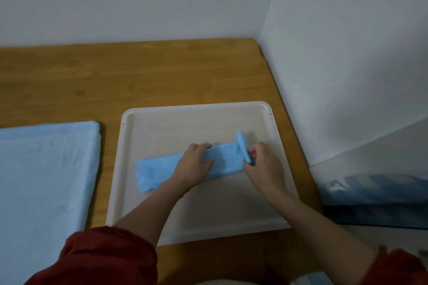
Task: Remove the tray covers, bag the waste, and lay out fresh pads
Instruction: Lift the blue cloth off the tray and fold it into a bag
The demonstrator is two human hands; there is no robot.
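Note:
A white tray (pixel 162 122) lies on the wooden table in front of me. Across its middle lies a folded blue pad (pixel 157 169), a long strip running left to right. My left hand (pixel 194 164) presses flat on the strip's middle, fingers spread a little. My right hand (pixel 264 164) pinches the strip's right end, which is lifted and folded up off the tray. To the left, a second tray is wholly covered by a spread light-blue pad (pixel 46 180).
The wooden table (pixel 139 76) runs back to a white wall. A white panel (pixel 347 76) stands along the table's right edge. A dark blue picture or box (pixel 375 201) lies at the right, beside the tray. My sleeves are dark red.

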